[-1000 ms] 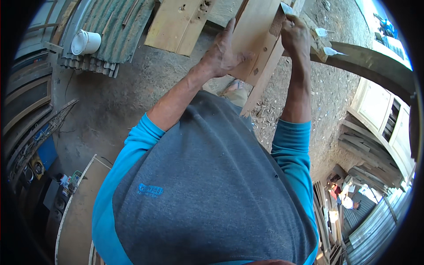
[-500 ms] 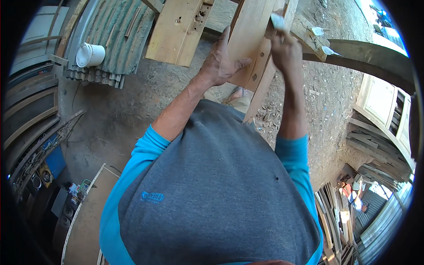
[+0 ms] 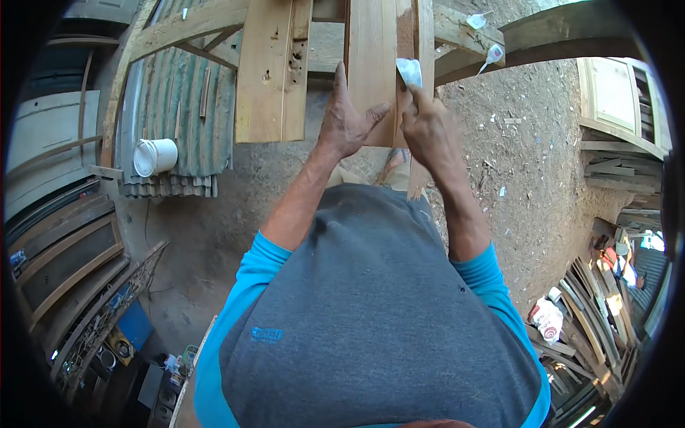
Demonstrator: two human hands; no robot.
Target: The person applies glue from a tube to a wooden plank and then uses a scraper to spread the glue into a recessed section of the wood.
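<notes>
A long wooden board [image 3: 371, 53] stretches away from me, with a narrow wooden strip [image 3: 424, 43] along its right side. My right hand [image 3: 430, 132] is closed around a putty knife [image 3: 409, 71], whose pale blade meets the wood where board and strip join. The knife's handle is mostly hidden in the fist. Against the board's near left part rests my left hand [image 3: 347, 125], thumb spread over the top face and index finger stretched along the side; its other fingers are hidden.
Left of the board lies a yellowish plank [image 3: 267, 100] with holes. Two small white nozzle bottles [image 3: 476, 21] [image 3: 494, 53] sit on a crossbeam to the right. A white bucket [image 3: 158, 155] stands by corrugated sheets [image 3: 187, 107]. Scrap wood [image 3: 596, 307] is piled at lower right.
My right hand with the putty knife has come down nearer to me along the joint. The left hand stays at the board. The whole view has turned and shifted.
</notes>
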